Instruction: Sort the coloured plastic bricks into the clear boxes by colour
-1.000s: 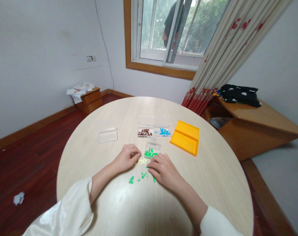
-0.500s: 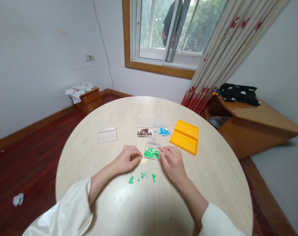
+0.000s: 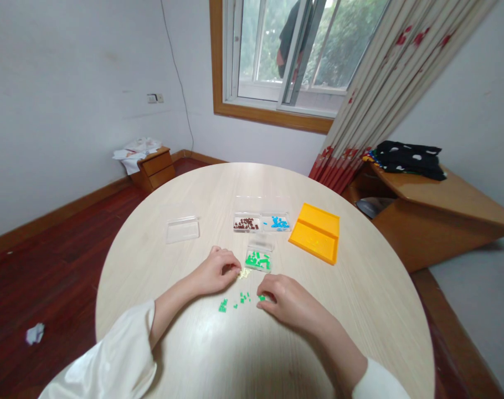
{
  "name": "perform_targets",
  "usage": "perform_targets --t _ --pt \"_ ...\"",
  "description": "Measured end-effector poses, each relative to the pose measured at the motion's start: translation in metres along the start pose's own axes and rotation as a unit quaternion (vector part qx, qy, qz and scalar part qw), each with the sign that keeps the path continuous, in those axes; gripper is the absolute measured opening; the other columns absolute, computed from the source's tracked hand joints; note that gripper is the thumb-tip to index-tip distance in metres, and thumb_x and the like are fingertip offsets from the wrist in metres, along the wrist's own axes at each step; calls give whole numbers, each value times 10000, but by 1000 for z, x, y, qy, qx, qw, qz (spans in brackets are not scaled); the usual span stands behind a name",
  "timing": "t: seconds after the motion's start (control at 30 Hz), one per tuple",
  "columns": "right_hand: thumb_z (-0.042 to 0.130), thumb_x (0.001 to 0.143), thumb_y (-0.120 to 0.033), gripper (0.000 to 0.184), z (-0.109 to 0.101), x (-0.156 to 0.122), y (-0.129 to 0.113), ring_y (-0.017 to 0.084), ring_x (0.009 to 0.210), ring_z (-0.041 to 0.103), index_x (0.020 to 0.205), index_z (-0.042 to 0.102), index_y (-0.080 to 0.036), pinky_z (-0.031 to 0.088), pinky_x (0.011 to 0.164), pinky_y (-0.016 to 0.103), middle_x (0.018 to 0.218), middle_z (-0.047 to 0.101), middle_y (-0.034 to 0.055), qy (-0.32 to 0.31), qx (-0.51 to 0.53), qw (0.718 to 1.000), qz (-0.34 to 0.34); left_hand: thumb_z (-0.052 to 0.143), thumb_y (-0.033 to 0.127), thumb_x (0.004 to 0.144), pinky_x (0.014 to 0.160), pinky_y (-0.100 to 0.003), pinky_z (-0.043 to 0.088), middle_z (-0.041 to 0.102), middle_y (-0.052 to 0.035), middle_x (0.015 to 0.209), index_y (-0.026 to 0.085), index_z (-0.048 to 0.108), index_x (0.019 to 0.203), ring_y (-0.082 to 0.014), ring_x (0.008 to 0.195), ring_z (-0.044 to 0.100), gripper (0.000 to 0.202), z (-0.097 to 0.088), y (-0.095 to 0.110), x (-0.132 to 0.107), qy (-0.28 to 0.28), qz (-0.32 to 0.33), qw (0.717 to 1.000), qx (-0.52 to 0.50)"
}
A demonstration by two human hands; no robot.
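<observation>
My left hand (image 3: 219, 270) rests on the table with thumb and fingertips pinched together beside a small heap of cream pieces (image 3: 244, 273). Whatever its fingertips may hold is too small to make out. My right hand (image 3: 283, 296) is curled round small green blocks (image 3: 261, 298) on the table, with thumb and fingertips at either side of them. More loose green blocks (image 3: 222, 305) lie to the left of it. Just beyond both hands stands a clear plastic box (image 3: 259, 268), its lid raised, with several green blocks in it.
Behind are clear boxes of brown pieces (image 3: 246, 224) and blue pieces (image 3: 280, 223). An open yellow case (image 3: 314, 235) lies to the right, with a few small pieces inside. Another clear box (image 3: 183, 230) stands at the left of the round table (image 3: 185, 354).
My right hand has left the side of the green-block box and come down toward me to the loose green blocks. The left hand has stayed by the cream pieces. The view has shifted slightly.
</observation>
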State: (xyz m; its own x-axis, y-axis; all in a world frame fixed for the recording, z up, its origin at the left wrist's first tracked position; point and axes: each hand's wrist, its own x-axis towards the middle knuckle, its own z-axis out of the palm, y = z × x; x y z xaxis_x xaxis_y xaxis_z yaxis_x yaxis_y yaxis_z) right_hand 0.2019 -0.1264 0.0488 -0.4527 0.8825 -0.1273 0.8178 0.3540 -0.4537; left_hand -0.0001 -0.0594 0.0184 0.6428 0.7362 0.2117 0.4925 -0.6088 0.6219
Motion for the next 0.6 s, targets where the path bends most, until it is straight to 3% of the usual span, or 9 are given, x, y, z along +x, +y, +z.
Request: perform_targets --t 0.2,0.6 --pt "461 785 -60 215 2 2 -4 129 711 560 702 635 -155 373 644 208 769 630 42 -16 -10 1000 2 513 168 789 790 -336 305 652 -3 713 171 640 767 -149 736 564 128 0 1 -1 -11 4 1000 4" --pt "447 713 -32 227 6 -2 -2 141 763 556 774 625 -159 391 698 219 815 619 45 0 27 1000 8 478 195 827 784 -333 303 629 3 685 166 611 725 -137 707 549 170 -1 1 0 7 2 1000 17"
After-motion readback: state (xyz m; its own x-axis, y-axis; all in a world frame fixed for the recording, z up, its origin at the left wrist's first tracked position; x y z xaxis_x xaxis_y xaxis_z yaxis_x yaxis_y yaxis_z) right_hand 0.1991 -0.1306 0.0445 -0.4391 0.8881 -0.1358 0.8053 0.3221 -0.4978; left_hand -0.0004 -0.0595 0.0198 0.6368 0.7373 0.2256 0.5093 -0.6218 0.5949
